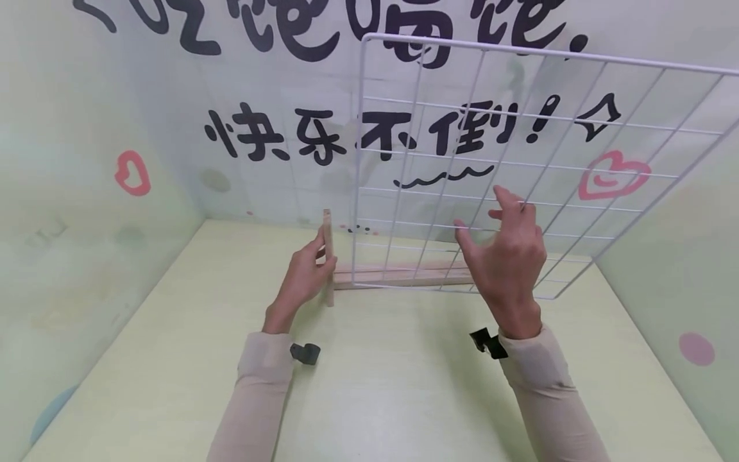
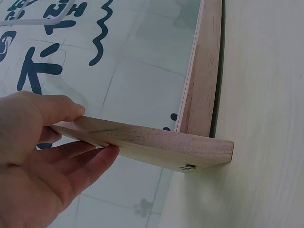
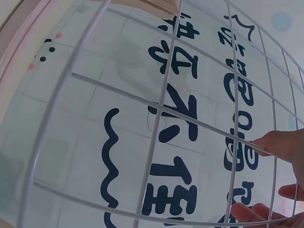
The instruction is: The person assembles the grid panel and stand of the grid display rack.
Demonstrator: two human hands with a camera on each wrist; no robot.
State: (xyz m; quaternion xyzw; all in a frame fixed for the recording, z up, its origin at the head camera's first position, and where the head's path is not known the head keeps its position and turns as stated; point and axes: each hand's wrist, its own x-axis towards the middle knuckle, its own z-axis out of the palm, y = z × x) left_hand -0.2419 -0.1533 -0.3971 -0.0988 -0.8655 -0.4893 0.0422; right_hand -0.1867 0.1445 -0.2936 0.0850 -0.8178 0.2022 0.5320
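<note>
My left hand (image 1: 306,273) pinches a short wooden end board (image 1: 328,256) standing on edge, thumb on one face and fingers on the other. In the left wrist view, a screw head (image 2: 189,167) shows near the board's lower end. A long wooden strip (image 1: 404,279) meets this board at a right angle, low on the table. My right hand (image 1: 508,263) holds a white wire grid panel (image 1: 416,224) by its inner wires. In the right wrist view, thumb and fingers lie about the wires. The panel stands upright, tilted, its lower edge overlapping the strip.
A pale tabletop (image 1: 369,385) lies beneath both arms. Behind it rises a wall (image 1: 260,186) with black lettering and painted hearts, and side walls close in at left and right. Small black cameras (image 1: 306,353) sit at both wrists.
</note>
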